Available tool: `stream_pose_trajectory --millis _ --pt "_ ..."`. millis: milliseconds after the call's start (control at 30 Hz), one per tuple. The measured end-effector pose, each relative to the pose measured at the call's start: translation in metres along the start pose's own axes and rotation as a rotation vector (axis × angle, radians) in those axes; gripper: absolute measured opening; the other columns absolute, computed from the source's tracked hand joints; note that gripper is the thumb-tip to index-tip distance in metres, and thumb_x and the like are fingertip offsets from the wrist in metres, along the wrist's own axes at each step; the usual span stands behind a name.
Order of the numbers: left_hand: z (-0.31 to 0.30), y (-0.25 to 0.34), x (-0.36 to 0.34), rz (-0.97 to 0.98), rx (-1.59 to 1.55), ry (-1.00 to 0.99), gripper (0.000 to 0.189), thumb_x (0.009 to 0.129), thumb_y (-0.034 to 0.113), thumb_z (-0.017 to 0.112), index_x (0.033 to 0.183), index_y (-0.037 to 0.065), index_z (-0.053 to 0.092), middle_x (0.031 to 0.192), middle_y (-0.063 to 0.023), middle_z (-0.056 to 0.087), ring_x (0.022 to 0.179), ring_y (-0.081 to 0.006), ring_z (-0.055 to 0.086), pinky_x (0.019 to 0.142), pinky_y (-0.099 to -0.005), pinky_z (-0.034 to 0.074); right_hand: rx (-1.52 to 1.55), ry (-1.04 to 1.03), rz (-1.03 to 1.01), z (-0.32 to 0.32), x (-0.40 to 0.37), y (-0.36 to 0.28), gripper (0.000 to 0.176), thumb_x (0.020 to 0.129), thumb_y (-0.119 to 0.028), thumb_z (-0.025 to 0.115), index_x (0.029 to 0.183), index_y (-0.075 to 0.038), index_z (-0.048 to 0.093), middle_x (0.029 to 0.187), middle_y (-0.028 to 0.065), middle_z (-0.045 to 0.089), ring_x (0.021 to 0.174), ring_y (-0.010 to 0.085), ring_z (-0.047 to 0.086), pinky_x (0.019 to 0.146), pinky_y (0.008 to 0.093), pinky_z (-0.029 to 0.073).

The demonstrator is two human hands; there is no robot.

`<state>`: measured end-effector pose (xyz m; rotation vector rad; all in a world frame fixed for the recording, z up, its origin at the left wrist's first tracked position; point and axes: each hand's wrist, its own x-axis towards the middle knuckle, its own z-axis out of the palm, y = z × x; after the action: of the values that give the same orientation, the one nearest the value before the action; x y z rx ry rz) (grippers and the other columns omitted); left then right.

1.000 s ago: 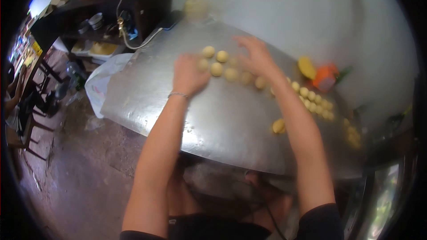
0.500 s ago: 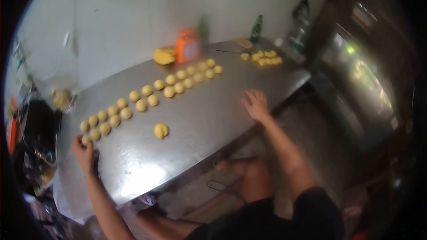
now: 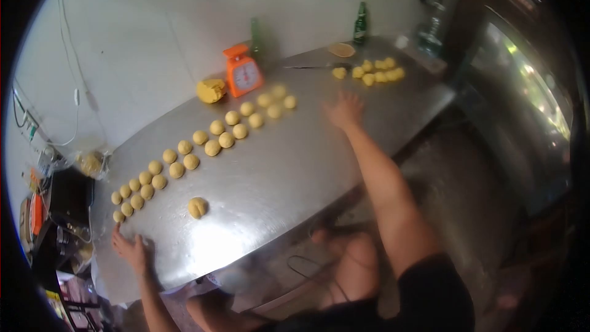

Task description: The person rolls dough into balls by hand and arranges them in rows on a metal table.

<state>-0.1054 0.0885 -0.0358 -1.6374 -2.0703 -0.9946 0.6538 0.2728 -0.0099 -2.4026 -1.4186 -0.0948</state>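
My left hand (image 3: 130,252) is at the left end of the metal table, fingers apart, with nothing in it. Its fingertips are just below the end dough ball (image 3: 118,216) of a long double row of smooth yellow balls. Over the table's right half reaches my right hand (image 3: 346,110), slightly blurred, its fingers stretched towards several rough dough pieces (image 3: 381,76). A single dough piece (image 3: 339,73) lies a little apart from that group. Nearer the front edge sits a creased dough lump (image 3: 197,208).
An orange kitchen scale (image 3: 244,75) stands against the wall beside a big dough mass (image 3: 211,90). Further right are a knife (image 3: 310,67), a round tan disc (image 3: 341,50) and a green bottle (image 3: 360,23). A plastic bag (image 3: 91,163) hangs at the left corner.
My left hand has let go of the end dough ball and drawn back, fingers opening. My right hand has reached further over the table towards the dough pieces. The camera view has shifted.
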Motion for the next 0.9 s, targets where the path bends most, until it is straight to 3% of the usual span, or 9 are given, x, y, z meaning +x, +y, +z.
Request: stream_pose_trajectory --millis 100,233,267,300,433,600,700,833,900 --pt "-0.016 0.052 -0.019 0.068 0.044 -0.081 0.080 0.076 0.022 0.063 0.153 0.007 0.050 0.157 -0.0251 0.046 0.151 -0.0455 0.034 0.127 -0.0584 0.021 0.003 0.027 0.074 0.007 0.040 -0.003 0.091 0.099 -0.069 0.056 0.170 -0.017 0.032 0.168 0.0286 0.039 0.158 0.0470 0.031 0.128 0.0680 0.017" --pt "-0.006 0.059 -0.021 0.067 0.131 -0.164 0.085 0.072 0.024 0.063 0.153 0.004 0.048 0.164 -0.0268 0.037 0.156 -0.0480 0.027 0.129 -0.0586 0.015 -0.036 0.014 0.127 0.013 0.089 -0.004 0.089 0.097 -0.074 0.056 0.171 -0.030 0.031 0.167 0.0281 0.040 0.157 0.0502 0.033 0.126 0.0668 0.024" --pt "-0.010 0.070 -0.019 0.041 0.088 -0.187 0.084 0.072 0.024 0.063 0.152 0.004 0.048 0.165 -0.0273 0.036 0.156 -0.0493 0.027 0.130 -0.0590 0.014 -0.033 0.061 -0.007 0.014 0.098 0.001 0.089 0.098 -0.071 0.057 0.169 -0.023 0.034 0.167 0.0242 0.043 0.155 0.0466 0.039 0.127 0.0621 0.027" --pt "-0.015 0.081 -0.019 0.014 0.109 -0.215 0.083 0.073 0.025 0.063 0.152 0.005 0.048 0.165 -0.0277 0.035 0.156 -0.0496 0.026 0.129 -0.0603 0.014 -0.153 0.166 -0.074 0.048 0.133 0.017 0.080 0.101 -0.064 0.057 0.166 -0.019 0.042 0.169 0.0103 0.045 0.154 0.0362 0.045 0.126 0.0613 0.030" --pt "-0.022 0.092 -0.019 0.009 0.132 -0.212 0.082 0.075 0.033 0.064 0.152 0.009 0.050 0.166 -0.0242 0.035 0.154 -0.0491 0.027 0.127 -0.0625 0.019 -0.075 0.070 -0.041 0.030 0.141 0.014 0.073 0.103 -0.055 0.059 0.164 -0.019 0.044 0.164 0.0157 0.050 0.149 0.0363 0.050 0.121 0.0593 0.038" --pt "-0.024 0.099 -0.015 -0.008 0.116 -0.220 0.078 0.078 0.034 0.064 0.151 0.009 0.050 0.163 -0.0245 0.039 0.153 -0.0495 0.029 0.126 -0.0607 0.022 -0.086 0.360 -0.172 0.035 0.135 0.016 0.048 0.101 -0.037 0.066 0.140 -0.011 0.056 0.133 0.0226 0.061 0.128 0.0400 0.060 0.103 0.0577 0.051" --pt "-0.020 0.097 -0.016 -0.019 0.119 -0.219 0.075 0.080 0.033 0.064 0.150 0.009 0.051 0.160 -0.0257 0.042 0.152 -0.0491 0.029 0.126 -0.0602 0.024 -0.064 0.491 -0.361 0.052 0.150 0.028 0.037 0.098 -0.026 0.070 0.128 -0.008 0.057 0.127 0.0223 0.059 0.122 0.0430 0.061 0.098 0.0569 0.053" --pt "-0.013 0.095 -0.017 -0.027 0.097 -0.196 0.071 0.081 0.033 0.064 0.146 0.008 0.053 0.159 -0.0279 0.043 0.152 -0.0496 0.030 0.126 -0.0608 0.025 0.069 0.587 -0.418 0.063 0.150 0.031 0.041 0.097 -0.017 0.070 0.133 -0.006 0.055 0.133 0.0257 0.056 0.124 0.0474 0.060 0.102 0.0563 0.053" --pt "-0.013 0.094 -0.017 -0.032 0.087 -0.190 0.070 0.081 0.034 0.064 0.144 0.007 0.055 0.159 -0.0287 0.042 0.151 -0.0501 0.031 0.126 -0.0614 0.025 0.065 0.483 -0.396 0.051 0.144 0.034 0.042 0.097 -0.018 0.070 0.134 -0.006 0.055 0.135 0.0268 0.055 0.124 0.0484 0.060 0.103 0.0564 0.052"
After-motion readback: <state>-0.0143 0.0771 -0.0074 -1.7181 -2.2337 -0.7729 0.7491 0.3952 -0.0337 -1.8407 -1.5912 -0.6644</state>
